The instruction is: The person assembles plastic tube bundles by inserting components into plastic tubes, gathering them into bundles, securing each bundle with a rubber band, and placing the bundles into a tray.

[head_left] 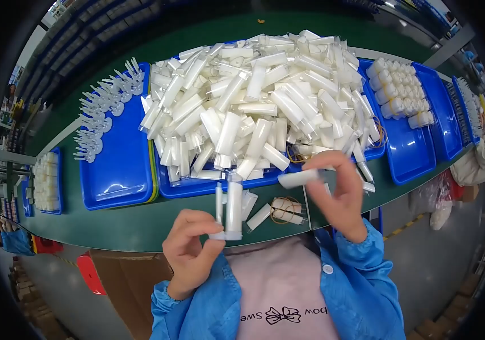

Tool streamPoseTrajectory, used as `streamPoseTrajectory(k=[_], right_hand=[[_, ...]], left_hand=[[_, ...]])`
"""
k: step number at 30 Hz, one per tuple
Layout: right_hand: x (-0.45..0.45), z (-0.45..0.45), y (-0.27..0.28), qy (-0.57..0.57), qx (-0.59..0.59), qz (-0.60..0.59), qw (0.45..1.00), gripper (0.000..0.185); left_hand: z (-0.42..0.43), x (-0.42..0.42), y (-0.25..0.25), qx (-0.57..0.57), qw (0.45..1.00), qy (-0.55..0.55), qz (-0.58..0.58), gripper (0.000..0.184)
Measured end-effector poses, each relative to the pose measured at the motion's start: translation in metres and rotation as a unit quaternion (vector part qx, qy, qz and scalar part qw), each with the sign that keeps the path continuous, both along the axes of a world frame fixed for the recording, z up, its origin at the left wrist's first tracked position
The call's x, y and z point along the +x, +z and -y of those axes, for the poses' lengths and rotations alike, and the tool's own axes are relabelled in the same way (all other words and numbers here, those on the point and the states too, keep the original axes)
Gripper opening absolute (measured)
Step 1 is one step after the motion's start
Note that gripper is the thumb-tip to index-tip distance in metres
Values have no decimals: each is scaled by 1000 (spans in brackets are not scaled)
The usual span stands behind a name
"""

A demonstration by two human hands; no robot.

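At the table's point(123, 229) near edge, an upright tube point(234, 207) is clamped at its base by the left hand point(190, 254) and, across a gap, a tilted tube point(296, 179) by the right hand point(343, 198).

On the bench point(135, 226), the tube heap point(259, 107) lies in the middle tray point(191, 191); at its left is the left tray point(117, 175) with stemmed pieces point(105, 122), at its right the right tray point(410, 150) with bundled rolls point(397, 89)

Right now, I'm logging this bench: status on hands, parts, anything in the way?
Left hand gripping pale base, white tube and thin post on it. Right hand pinching second tube. Banded tubes on bench, between hands.
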State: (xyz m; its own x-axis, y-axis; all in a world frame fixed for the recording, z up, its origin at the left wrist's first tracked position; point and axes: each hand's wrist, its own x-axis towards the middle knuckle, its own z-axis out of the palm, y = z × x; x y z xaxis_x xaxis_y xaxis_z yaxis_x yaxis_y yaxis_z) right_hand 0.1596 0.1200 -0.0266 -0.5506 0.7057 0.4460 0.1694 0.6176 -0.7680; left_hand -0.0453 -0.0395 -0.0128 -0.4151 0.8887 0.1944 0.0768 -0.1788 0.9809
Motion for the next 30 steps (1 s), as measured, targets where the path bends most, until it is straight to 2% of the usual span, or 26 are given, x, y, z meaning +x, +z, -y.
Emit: streamPoseTrajectory(k=[1, 2, 4, 6, 8, 9, 16, 19, 21, 25, 27, 30], right_hand=[[2, 0, 4, -26, -147, -103, 984, 30], [3, 0, 8, -52, -288, -202, 934, 32], [3, -4, 16, -28, -323, -247, 913, 33], [2, -6, 20, 16, -359, -277, 891, 31], [-1, -5, 19, 30, -383, -278, 880, 31], [-2, -5, 19, 44, -407, -279, 869, 30], [-7, 0, 20, 47, -419, -224, 879, 32], [-1, -1, 18, 105, -457, -249, 847, 28], [-1, 0, 19, 115, -445, -229, 858, 25], [-2, 4, 20, 100, -392, -211, 890, 24], [-4, 11, 22, 68, -398, -243, 882, 26], [-11, 29, 23, 128, -365, -194, 902, 28]], left_hand=[[0, 2, 0, 4, 1000, -11, -27, 25], [-1, 4, 2, 4, 1000, -12, -26, 25], [-4, 5, 8, 21, 987, -82, -138, 26], [-10, 11, 13, 32, 985, -96, -137, 31], [-16, 13, 16, 92, 967, -150, -187, 37], [-18, 18, 21, 80, 968, -136, -193, 32], [-24, 20, 24, 82, 958, -160, -222, 41], [-23, 19, 23, 94, 952, -168, -237, 42], [-23, 17, 24, 114, 940, -174, -270, 32], [-19, 16, 27, 97, 938, -158, -292, 32], [-16, 15, 26, 89, 945, -146, -277, 46], [-17, 15, 26, 94, 942, -134, -291, 41]])
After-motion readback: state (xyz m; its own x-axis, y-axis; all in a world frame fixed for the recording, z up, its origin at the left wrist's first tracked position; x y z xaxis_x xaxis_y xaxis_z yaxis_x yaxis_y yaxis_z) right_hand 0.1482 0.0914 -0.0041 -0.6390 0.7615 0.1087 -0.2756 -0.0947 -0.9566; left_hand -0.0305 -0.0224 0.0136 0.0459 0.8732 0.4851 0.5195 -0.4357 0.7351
